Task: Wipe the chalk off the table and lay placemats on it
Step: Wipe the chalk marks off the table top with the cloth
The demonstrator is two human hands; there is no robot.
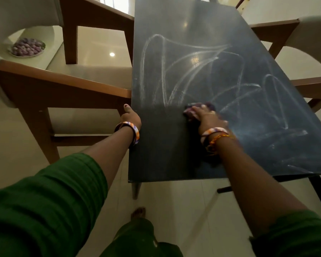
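While the right hand (205, 114) presses a purple cloth (192, 108) flat on the counter (156, 145), chalk (183, 71) lies ahead and rightward — along its long axis; the left hand (131, 116) grips the edge.

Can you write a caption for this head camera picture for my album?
Right hand presses a purple cloth over chalk scribbles on the dark table; left hand grips its edge.
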